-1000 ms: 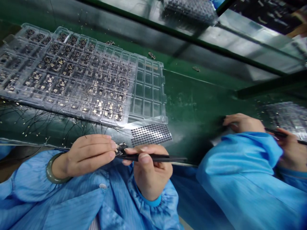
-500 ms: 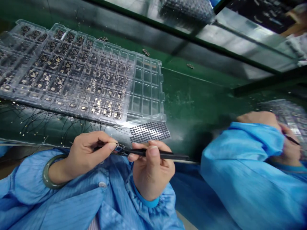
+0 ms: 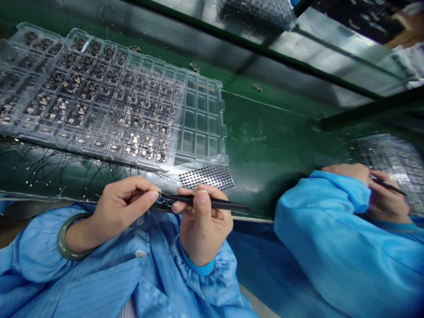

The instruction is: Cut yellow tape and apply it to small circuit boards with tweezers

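Between thumb and index finger, my left hand (image 3: pixel 124 210) pinches a small dark circuit board (image 3: pixel 164 201) near the table's front edge. My right hand (image 3: pixel 204 221) is closed around black tweezers (image 3: pixel 218 204), whose tips point left and reach the board beside my left fingertips. Whether the tips grip anything is too small to tell. Just beyond my right hand lies a sheet of small dark squares (image 3: pixel 207 177). Behind both hands are clear plastic trays (image 3: pixel 202 117), with small circuit parts in many compartments and bare compartments at the right end.
Thin black wires (image 3: pixel 66 165) stick out along the trays' front edge. On the green table (image 3: pixel 261 137), a few loose parts (image 3: pixel 257 87) lie behind the trays. A co-worker's blue sleeve (image 3: pixel 324 212) and hands are at the right, near another tray (image 3: pixel 394 163). A green shelf frame crosses the back.
My right hand and the tweezers have shifted slightly left and up, with the tips closer to my left fingertips. The co-worker's hands have moved a little left.
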Action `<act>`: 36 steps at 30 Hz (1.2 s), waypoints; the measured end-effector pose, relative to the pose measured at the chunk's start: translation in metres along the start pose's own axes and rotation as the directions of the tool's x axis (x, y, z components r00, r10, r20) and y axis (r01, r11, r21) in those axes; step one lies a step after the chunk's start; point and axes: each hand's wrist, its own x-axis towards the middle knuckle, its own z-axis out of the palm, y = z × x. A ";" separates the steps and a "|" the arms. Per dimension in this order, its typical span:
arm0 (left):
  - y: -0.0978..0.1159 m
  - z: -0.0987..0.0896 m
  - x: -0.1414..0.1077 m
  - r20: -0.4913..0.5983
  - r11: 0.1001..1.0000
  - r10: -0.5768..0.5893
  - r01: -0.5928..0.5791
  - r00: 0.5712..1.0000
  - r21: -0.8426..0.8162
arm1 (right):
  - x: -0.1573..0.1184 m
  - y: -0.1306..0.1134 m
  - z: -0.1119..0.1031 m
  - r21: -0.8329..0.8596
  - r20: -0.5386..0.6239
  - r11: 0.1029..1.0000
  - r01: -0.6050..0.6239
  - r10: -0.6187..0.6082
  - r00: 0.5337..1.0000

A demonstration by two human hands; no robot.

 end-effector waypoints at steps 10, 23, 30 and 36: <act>-0.002 -0.001 0.003 0.010 0.999 -0.029 0.029 1.000 -0.022 | 0.003 0.010 0.002 0.060 -0.008 0.997 -0.047 0.048 0.999; -0.010 0.001 0.002 0.013 0.964 -0.198 0.197 0.980 -0.179 | -0.002 0.018 0.002 -0.022 -0.013 1.000 0.010 -0.010 1.000; -0.013 0.000 0.002 0.016 0.947 -0.233 0.230 0.972 -0.222 | -0.007 0.019 0.000 -0.082 -0.003 0.993 0.085 -0.086 0.996; -0.013 0.000 0.003 0.013 0.943 -0.244 0.240 0.970 -0.232 | -0.009 0.020 0.000 -0.193 0.053 0.944 0.266 -0.260 0.964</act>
